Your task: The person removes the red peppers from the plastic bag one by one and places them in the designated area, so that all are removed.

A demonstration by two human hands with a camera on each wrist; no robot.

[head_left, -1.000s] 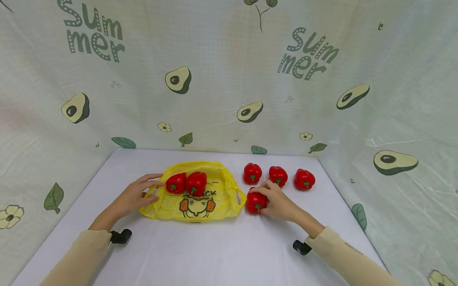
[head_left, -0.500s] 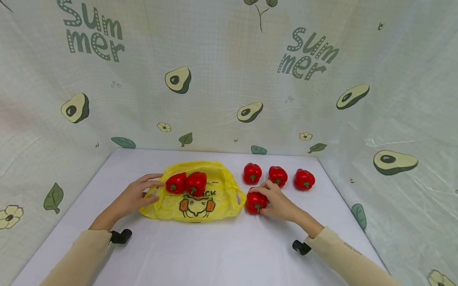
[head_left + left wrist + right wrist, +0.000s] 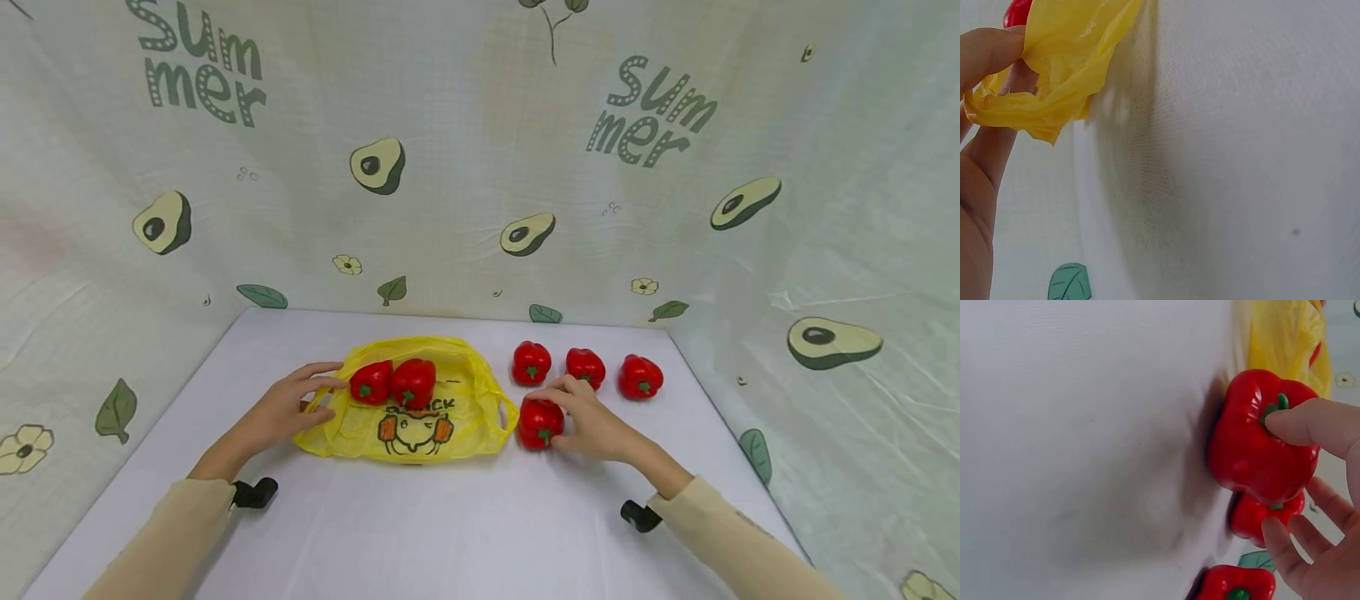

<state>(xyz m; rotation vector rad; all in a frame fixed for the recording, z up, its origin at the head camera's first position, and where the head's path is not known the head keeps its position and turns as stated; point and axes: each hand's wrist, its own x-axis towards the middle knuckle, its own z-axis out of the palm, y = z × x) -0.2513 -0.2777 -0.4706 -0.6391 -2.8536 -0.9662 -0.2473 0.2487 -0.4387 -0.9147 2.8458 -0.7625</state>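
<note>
A yellow plastic bag [image 3: 352,433] with a cartoon print lies flat on the table. Two red bell peppers [image 3: 414,383] sit side by side on it. At its left end my left hand [image 3: 288,404] holds the bag's handle, and the left wrist view shows fingers passed through the handle loop [image 3: 1041,119]. Near the right handle another red bell pepper [image 3: 540,423] stands on the table, green stem toward me. My right hand [image 3: 592,421] is loosely spread around that pepper. In the right wrist view its thumb [image 3: 1307,425] lies over the stem, with the lower fingers straight and apart from it.
Three more red bell peppers stand in a row behind the right hand: a left one [image 3: 531,363], a middle one [image 3: 585,365] and a right one [image 3: 640,377]. The white table [image 3: 450,533] ends at a patterned cloth backdrop [image 3: 450,208].
My right hand has shifted slightly right and its thumb has drawn back from the pepper, which stays in place. The left hand and bag look unchanged. The head view has shifted a little.
</note>
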